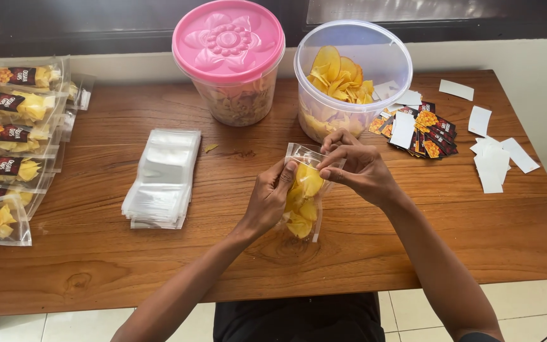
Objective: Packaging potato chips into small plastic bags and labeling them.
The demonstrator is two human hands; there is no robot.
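I see my left hand (272,197) clenched around a clear glossy plastic pouch of thin yellow chips (303,196), held upright just above the grained wooden table (375,234). My right hand (357,166) pinches its crinkled top edge; a round, open translucent tub (352,76) sits just behind

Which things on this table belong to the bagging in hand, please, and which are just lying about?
In hand: left hand and right hand on the chip pouch; open chip tub.

Lying about: empty pouches, filled pouches, pink-lidded tub, labels, white slips.
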